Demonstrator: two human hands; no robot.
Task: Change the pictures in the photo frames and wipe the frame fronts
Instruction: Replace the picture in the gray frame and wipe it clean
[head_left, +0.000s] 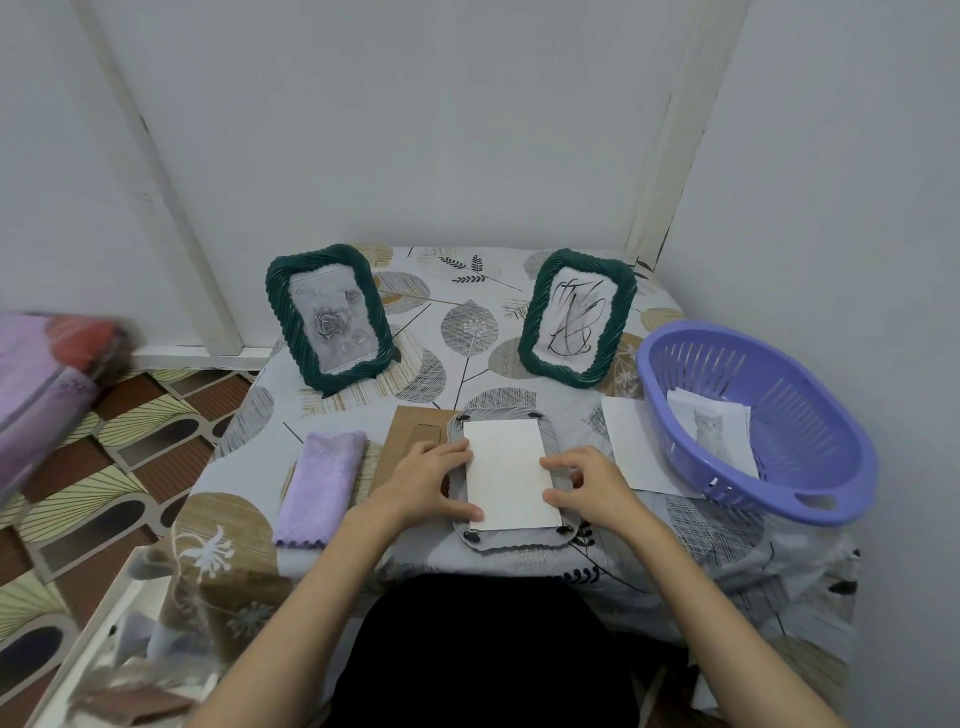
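Carefully, both hands, left hand (434, 475) and right hand (587, 480), are pressing straightish fingers on the white picture (511, 475), squaring it inside the face-down frame (506, 540) at lower centre; neither grip is closing round anything.

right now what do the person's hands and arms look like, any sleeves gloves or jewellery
Both arms are bare from the bottom edge of the picture to the fingers: no sleeves, gloves, watch or bracelet in view. The left hand and right hand show no rings that I can make out.

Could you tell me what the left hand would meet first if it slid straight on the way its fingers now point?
The left hand points rightward, so it would probably slide across the white paper it already touches, then meet the right hand at the opposite edge.
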